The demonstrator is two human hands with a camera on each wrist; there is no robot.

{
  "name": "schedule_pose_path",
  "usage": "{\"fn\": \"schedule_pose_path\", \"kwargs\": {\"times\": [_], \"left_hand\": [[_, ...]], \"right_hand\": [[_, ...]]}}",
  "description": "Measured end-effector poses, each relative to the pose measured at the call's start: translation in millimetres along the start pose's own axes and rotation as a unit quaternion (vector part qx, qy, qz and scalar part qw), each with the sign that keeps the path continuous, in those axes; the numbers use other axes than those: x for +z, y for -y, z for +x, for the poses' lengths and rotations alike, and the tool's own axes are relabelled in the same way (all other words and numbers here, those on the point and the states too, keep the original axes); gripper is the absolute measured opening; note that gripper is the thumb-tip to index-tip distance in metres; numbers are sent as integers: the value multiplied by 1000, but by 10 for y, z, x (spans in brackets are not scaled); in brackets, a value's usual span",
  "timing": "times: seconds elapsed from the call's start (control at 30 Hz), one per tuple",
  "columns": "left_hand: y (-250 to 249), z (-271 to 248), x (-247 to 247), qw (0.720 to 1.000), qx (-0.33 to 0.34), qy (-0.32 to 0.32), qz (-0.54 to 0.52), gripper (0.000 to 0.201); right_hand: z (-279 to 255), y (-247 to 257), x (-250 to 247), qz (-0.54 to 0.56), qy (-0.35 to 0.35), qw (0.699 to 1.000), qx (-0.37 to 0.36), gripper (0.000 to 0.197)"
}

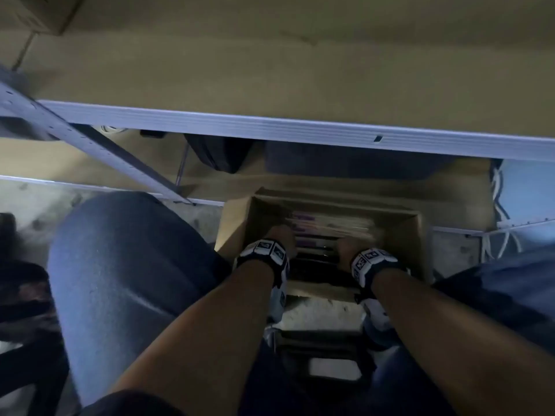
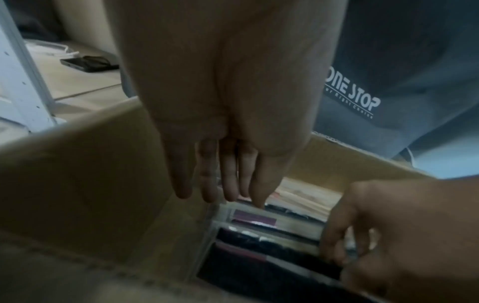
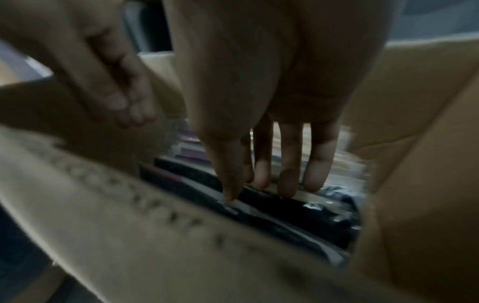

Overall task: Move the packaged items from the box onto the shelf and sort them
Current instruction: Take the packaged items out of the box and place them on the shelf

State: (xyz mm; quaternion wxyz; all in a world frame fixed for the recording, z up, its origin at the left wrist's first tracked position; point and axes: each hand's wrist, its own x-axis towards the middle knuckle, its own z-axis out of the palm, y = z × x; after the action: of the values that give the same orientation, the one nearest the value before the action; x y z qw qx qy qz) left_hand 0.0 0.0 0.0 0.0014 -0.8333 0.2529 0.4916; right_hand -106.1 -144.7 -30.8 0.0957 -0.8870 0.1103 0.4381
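An open cardboard box (image 1: 420,235) sits on the floor in front of the shelf (image 1: 270,127). Packaged items (image 1: 327,225) stand on edge inside it, some dark, some with purple labels (image 2: 255,218). My left hand (image 2: 223,184) reaches into the box's left side with straight fingers, just above the packets. My right hand (image 3: 259,190) is at the box's near right; its thumb and fingertips straddle the top edge of a dark plastic-wrapped packet (image 3: 264,203) and pinch it. In the left wrist view the right hand (image 2: 362,235) shows curled fingers on that edge.
The wide shelf board above the box is bare, with a cardboard box (image 1: 36,13) at its far left. On the lower shelf lie a dark bag (image 1: 219,154) and a phone (image 2: 88,63). White cables (image 1: 504,235) hang at the right. My knees flank the box.
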Motion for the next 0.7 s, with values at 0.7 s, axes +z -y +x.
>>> {"fn": "schedule_pose_path", "kwargs": {"times": [0.7], "left_hand": [[178, 80, -42, 1000, 8, 2, 12, 30]], "right_hand": [[89, 185, 21, -57, -10, 998, -29, 34]]}}
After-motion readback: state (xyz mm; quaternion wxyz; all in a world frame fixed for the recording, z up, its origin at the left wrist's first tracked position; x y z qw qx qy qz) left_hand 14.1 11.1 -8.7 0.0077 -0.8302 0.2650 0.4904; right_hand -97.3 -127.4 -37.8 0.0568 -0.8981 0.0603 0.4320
